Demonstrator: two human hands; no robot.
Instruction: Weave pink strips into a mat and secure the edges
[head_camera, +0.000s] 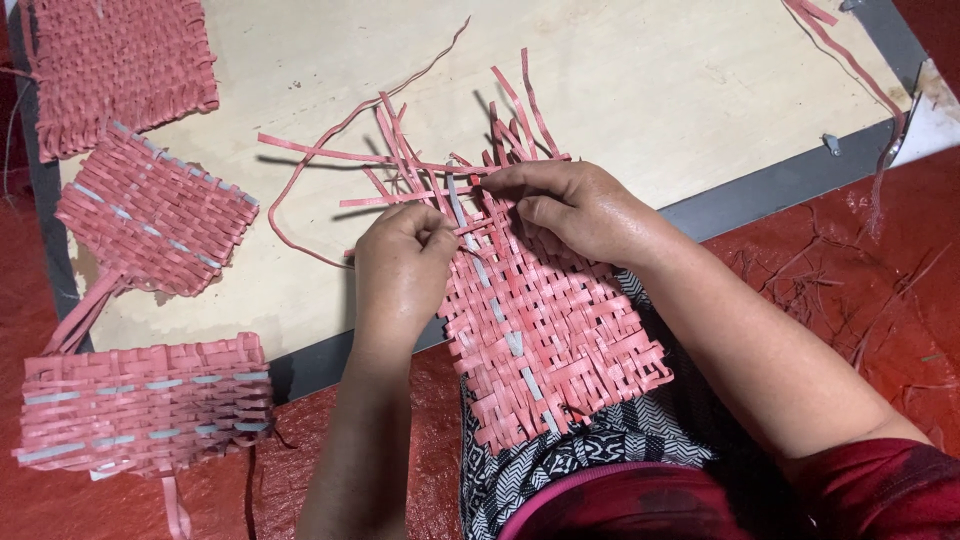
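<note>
Right now both my hands work at the top edge of a half-woven pink mat (545, 340) that lies partly on my lap and partly over the near edge of the table (640, 80). My left hand (402, 262) is curled, its fingertips pinching one of the pink strips (470, 240) where the weave ends, just beside a pale grey strip (505, 330) that runs lengthwise down the mat. My right hand (575, 205) lies flat-fingered over the upper edge of the mat, thumb and forefinger closed on a crosswise pink strip (440, 165) and pressing the weave down. Loose strip ends (515, 110) fan out from the unfinished edge onto the pale wooden tabletop, and one long thin strip curls away to the left in a loop (285, 215).

To my left sit three more woven pink pieces: one at the far corner of the table (120, 65), one with grey lines in the middle (155, 215), and one at the near left (145, 405) lying partly off the table on the red floor (860, 300). A few stray strips (850, 60) trail along the far right edge. My lap shows black-and-white patterned cloth (560, 460) under the mat
</note>
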